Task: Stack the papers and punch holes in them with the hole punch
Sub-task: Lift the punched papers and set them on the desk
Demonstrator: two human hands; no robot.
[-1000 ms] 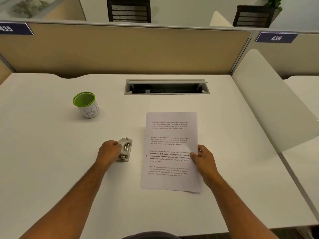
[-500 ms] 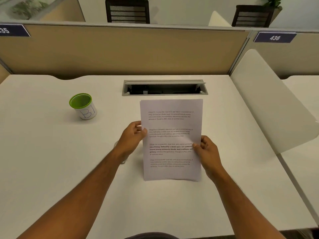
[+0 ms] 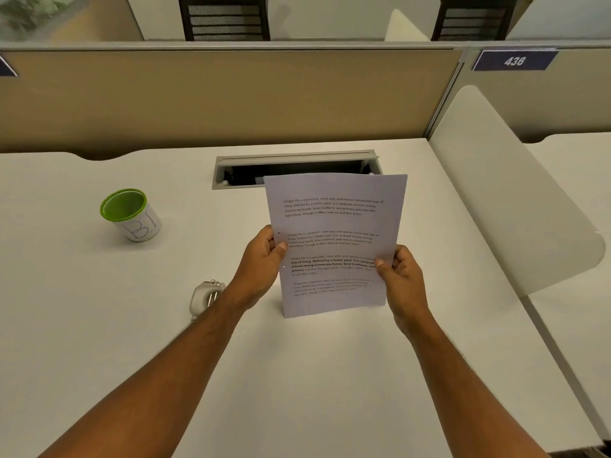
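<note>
1. Nearest the camera, both forearms reach forward over the tabletop [image 3: 99, 342], converging on the papers.
2. The punch [image 3: 202, 297] lies on the tabletop just left of the left forearm, partly hidden behind it. It sits nearer the person than the left hand does, low and to that hand's left, so the left hand is clearly the closer one to it.
3. The papers [image 3: 334, 226] are held upright, long axis standing roughly vertical, the bottom edge at or just above the tabletop; contact cannot be told. The printed face is turned toward the person.
4. The left hand [image 3: 261, 266] pinches the sheets' left edge about mid-height, thumb on the front face, grip closed on the papers.
5. The right hand [image 3: 401, 276] pinches the right edge slightly lower, thumb also in front, grip likewise closed on the papers.
6. Two small dots show near the left margin, close to the left thumb; these may be holes, but it is too small to be sure.
7. Judgement: the step looks like squaring the stack on its bottom edge. Punching would then call for the left margin to be brought down and leftward to the punch, which lies on that same side.
8. Farther off, a green-rimmed cup [image 3: 130, 214] stands well left, apart from everything, and a cable slot [image 3: 231, 160] lies behind the sheets.
</note>
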